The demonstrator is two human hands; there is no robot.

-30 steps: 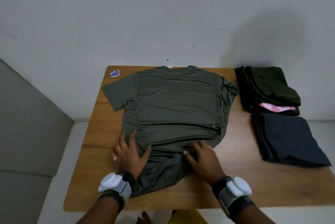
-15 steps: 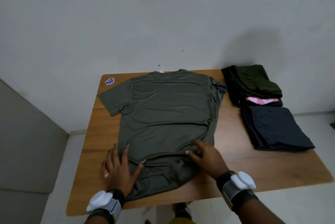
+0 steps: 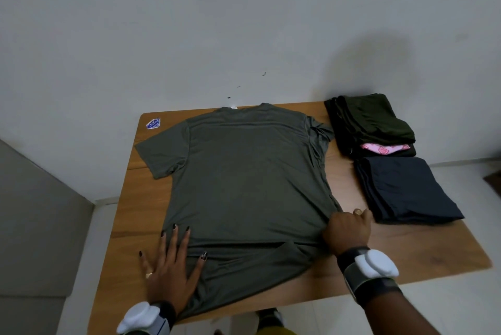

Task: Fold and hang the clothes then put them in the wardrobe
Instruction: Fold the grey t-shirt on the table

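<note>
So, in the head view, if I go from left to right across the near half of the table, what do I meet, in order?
left hand, flat on the shirt's edge → T-shirt → right hand, gripping the shirt's side → folded navy pile

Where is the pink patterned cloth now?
In the head view the pink patterned cloth sits far right on the table, tucked under the folded dark green garment, behind the folded navy garment.
</note>
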